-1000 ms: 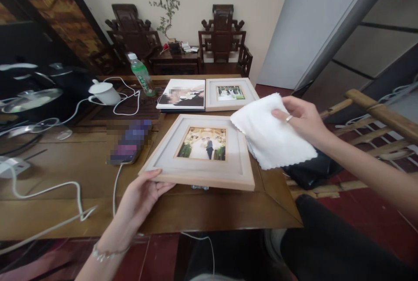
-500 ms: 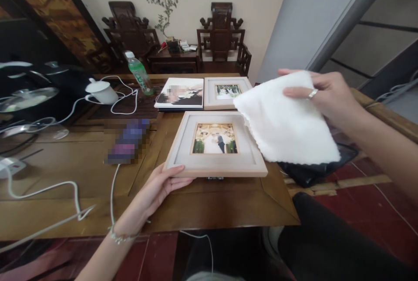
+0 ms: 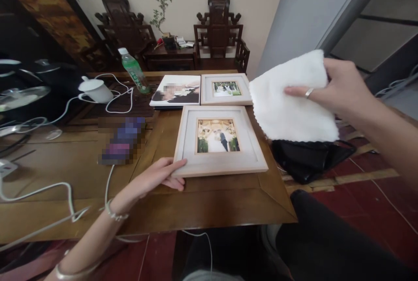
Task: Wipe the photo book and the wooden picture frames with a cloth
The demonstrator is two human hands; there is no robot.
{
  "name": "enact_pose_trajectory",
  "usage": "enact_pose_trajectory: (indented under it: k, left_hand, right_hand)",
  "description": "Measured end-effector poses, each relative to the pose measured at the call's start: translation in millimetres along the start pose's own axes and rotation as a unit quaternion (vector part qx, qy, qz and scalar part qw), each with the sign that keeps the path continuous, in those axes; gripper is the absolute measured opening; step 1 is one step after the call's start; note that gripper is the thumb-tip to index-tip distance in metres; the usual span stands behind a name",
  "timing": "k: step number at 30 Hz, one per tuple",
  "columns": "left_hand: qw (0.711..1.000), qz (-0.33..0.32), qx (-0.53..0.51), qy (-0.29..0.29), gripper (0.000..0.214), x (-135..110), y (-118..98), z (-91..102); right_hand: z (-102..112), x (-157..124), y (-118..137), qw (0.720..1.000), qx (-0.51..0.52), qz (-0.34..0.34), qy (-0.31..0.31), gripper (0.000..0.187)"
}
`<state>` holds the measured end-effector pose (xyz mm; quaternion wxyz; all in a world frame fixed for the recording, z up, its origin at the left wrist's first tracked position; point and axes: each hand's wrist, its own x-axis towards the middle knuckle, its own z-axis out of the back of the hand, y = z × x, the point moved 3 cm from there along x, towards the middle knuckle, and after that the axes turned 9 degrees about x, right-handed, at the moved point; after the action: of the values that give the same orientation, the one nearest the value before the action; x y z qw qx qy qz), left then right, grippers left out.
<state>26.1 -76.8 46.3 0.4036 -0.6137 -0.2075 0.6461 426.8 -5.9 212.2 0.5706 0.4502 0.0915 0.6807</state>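
Note:
A light wooden picture frame (image 3: pixel 186 150) with a photo in its middle lies flat on the brown table (image 3: pixel 212 204). My left hand (image 3: pixel 156 177) rests at the frame's near left corner, thumb on top and fingers under the edge. My right hand (image 3: pixel 339 85), with a ring on one finger, is raised to the right of the frame and pinches a white cloth (image 3: pixel 290 102), which hangs spread in the air above the table's right edge.
Behind the frame lie a second, smaller frame (image 3: pixel 205 93) and a photo print (image 3: pixel 176 91). A green bottle (image 3: pixel 132 69), a white cup (image 3: pixel 94 91), white cables (image 3: pixel 48 194) and a blurred item (image 3: pixel 120 139) occupy the left. A black bag (image 3: pixel 303 159) sits at the right.
The frame was lowered from a tilted hold to lie flat on the table, further back. My right hand lifted the cloth up and to the right.

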Motion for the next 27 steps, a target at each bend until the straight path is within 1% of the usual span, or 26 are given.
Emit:
enact_pose_trajectory:
  k: [2,4,5,6,7,8,9,10,11,12,13,14,16,17,19,21,23,24,27]
  left_hand:
    - [0.996,-0.024,0.080,-0.001,0.028,5.4,-5.6,12.2]
    - [0.986,-0.075,0.149,-0.010,0.029,11.6,-14.4,22.1]
    - [0.978,-0.108,0.177,-0.026,0.030,14.8,-19.9,25.4]
    - [0.968,-0.144,0.200,-0.054,0.028,18.1,-26.1,27.6]
    - [0.956,-0.185,0.211,-0.085,0.020,21.5,-32.7,28.2]
    - [0.944,-0.222,0.210,-0.123,0.017,25.1,-38.8,27.9]
    - [0.934,-0.253,0.203,-0.150,0.026,29.4,-44.0,26.0]
    - [0.924,-0.279,0.195,-0.175,0.040,34.2,-48.1,23.5]
    - [0.915,-0.300,0.198,-0.183,0.056,39.9,-50.8,19.7]
    - [0.909,-0.312,0.210,-0.178,0.068,46.4,-52.1,15.5]
    - [0.901,-0.327,0.223,-0.177,0.072,52.5,-52.5,11.9]
    - [0.886,-0.347,0.253,-0.176,0.072,58.0,-52.1,8.5]
    - [0.851,-0.384,0.306,-0.187,0.067,66.9,-48.8,4.1]
    - [0.836,-0.397,0.327,-0.193,0.063,70.3,-46.1,2.9]
    - [0.810,-0.417,0.358,-0.203,0.056,75.2,-40.1,1.8]
    - [0.788,-0.434,0.378,-0.219,0.049,78.0,-34.9,2.3]
    - [0.769,-0.451,0.386,-0.237,0.042,80.0,-31.2,3.8]
    - [0.761,-0.461,0.387,-0.243,0.040,80.8,-29.8,4.6]
    - [0.741,-0.494,0.383,-0.246,0.035,82.3,-27.6,4.9]
  right_hand:
    - [-3.5,0.9,-7.3,0.995,0.076,-0.065,-0.018,0.034]
    - [-6.6,0.7,-12.0,0.983,0.133,-0.114,-0.046,0.031]
    - [-7.9,0.4,-13.7,0.977,0.157,-0.134,-0.058,0.029]
    - [-9.3,0.1,-15.3,0.970,0.176,-0.153,-0.065,0.027]
    - [-10.3,-0.2,-16.9,0.965,0.188,-0.167,-0.069,0.026]
    - [-11.1,-0.2,-18.8,0.962,0.196,-0.175,-0.070,0.025]
    - [-11.7,0.1,-21.4,0.961,0.201,-0.180,-0.065,0.026]
    - [-11.8,0.6,-24.8,0.960,0.205,-0.184,-0.060,0.028]
    - [-11.2,1.6,-28.9,0.960,0.205,-0.185,-0.053,0.032]
    - [-10.1,3.1,-33.2,0.963,0.195,-0.179,-0.043,0.036]
    - [-8.2,5.0,-37.2,0.971,0.169,-0.165,-0.032,0.042]
    - [-5.8,7.2,-40.4,0.982,0.123,-0.139,-0.024,0.047]
    - [-2.3,10.9,-44.1,0.997,-0.019,-0.067,-0.014,0.053]
    - [-3.0,11.6,-44.5,0.995,-0.096,-0.028,-0.010,0.055]
    - [-12.3,8.8,-43.2,0.974,-0.221,0.041,0.008,0.056]
    - [-33.6,-1.1,-40.5,0.955,-0.277,0.091,0.060,0.051]
    - [-62.6,-17.7,-36.9,0.942,-0.282,0.126,0.132,0.047]
    - [-78.0,-27.7,-34.9,0.934,-0.277,0.144,0.172,0.048]
    - [-117.6,-58.7,-28.8,0.897,-0.264,0.223,0.276,0.062]
